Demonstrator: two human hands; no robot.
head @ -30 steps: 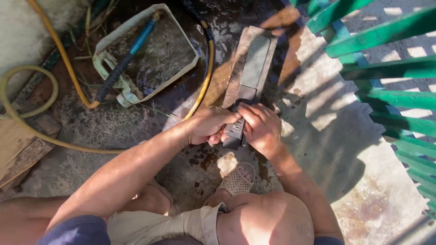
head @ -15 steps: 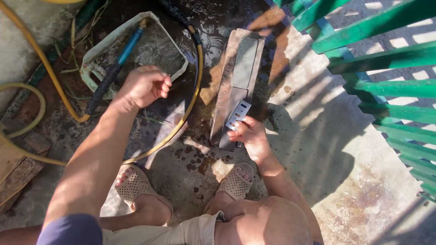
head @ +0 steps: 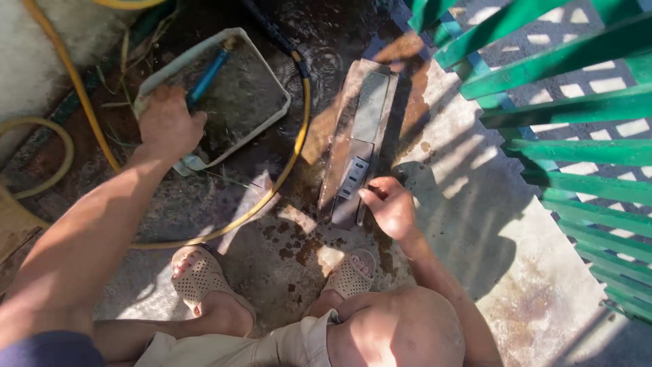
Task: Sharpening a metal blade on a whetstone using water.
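Item 1: flat metal blade [head: 352, 178], lying lengthwise on a long sharpening stone [head: 370, 112] set in a wet wooden holder on the concrete. I judge it stiff, thin, slick with water and sharp-edged; best held flat from above, away from the edge.

Item 2: right hand [head: 390, 207], loosely curled, fingertips touching the blade's near end, not gripping.

Item 3: left hand [head: 166, 126], half closed, dipped at the rim of a white water tray [head: 268, 81]; whether it grips anything I cannot tell.

My hose [head: 299, 122] is yellow, the basin [head: 272, 88] white with a blue-handled tool [head: 207, 76]. The fence [head: 577, 102] is green; my perforated sandals [head: 200, 278] are beige.
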